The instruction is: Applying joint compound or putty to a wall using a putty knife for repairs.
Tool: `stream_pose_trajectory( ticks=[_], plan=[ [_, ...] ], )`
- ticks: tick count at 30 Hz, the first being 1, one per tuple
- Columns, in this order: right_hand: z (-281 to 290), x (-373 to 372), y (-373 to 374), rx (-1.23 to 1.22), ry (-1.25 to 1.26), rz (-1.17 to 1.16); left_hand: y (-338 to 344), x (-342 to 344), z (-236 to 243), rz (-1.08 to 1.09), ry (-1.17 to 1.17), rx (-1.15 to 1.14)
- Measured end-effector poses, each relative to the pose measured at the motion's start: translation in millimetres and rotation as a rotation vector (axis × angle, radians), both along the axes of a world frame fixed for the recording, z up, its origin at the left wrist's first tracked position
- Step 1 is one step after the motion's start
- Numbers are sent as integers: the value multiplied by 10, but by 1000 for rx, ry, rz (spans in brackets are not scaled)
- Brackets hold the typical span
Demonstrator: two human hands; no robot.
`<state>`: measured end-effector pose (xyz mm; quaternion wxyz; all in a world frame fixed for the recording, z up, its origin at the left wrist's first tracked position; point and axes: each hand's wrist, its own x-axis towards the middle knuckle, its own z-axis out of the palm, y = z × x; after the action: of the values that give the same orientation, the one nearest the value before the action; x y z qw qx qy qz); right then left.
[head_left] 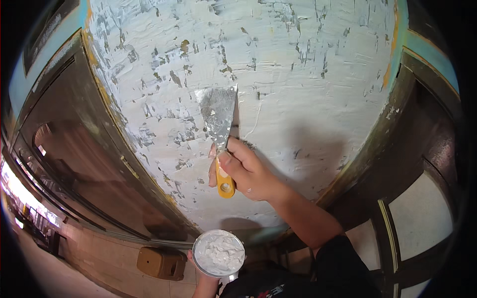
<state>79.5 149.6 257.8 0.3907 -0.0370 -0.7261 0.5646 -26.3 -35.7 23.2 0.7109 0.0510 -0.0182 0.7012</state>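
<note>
I saw the left hand [204, 276] cupping a round tub of white filler [218, 253] low in view. Right of it, the right hand [247, 172] was clenched on the putty knife [219, 133], blade against the patchy wall [308, 89], dark frames flanking both sides.

This was a room in a building under repair, likely a home being redone. A rough wall [298, 74] filled the view, its white filler patchy, with grey and old paint showing through in flecks. Dark wooden door frames [107, 124] stood on both sides, edged with worn yellow and blue paint. A putty knife [218, 119] smeared with filler lay against the wall, and a round tub of white filler [218, 253] sat below. A tiled floor [99, 263] showed at the lower left.
</note>
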Motion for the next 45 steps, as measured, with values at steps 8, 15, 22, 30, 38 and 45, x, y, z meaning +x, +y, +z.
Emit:
stream_pose_trajectory(
  ticks=[8, 15, 22, 30, 38, 45],
  plan=[
    [-89, 19, 55, -12, -32, 5, 38, -44, -212, 94, 317, -159],
    [-176, 17, 65, -74, 17, 1, 20, -33, -164, 109, 337, -219],
    [-268, -44, -12, -213, 109, -3, 12, -45, -135, 14, 256, -130],
    [-419, -95, -2, -255, 164, 24, -29, -62, -152, 85, 352, -221],
    [-611, -83, 16, -284, 165, 15, -47, -57, -150, 46, 242, -181],
    [-670, -72, -26, -336, 167, -8, -52, -59, -186, 52, 260, -165]
  ],
)
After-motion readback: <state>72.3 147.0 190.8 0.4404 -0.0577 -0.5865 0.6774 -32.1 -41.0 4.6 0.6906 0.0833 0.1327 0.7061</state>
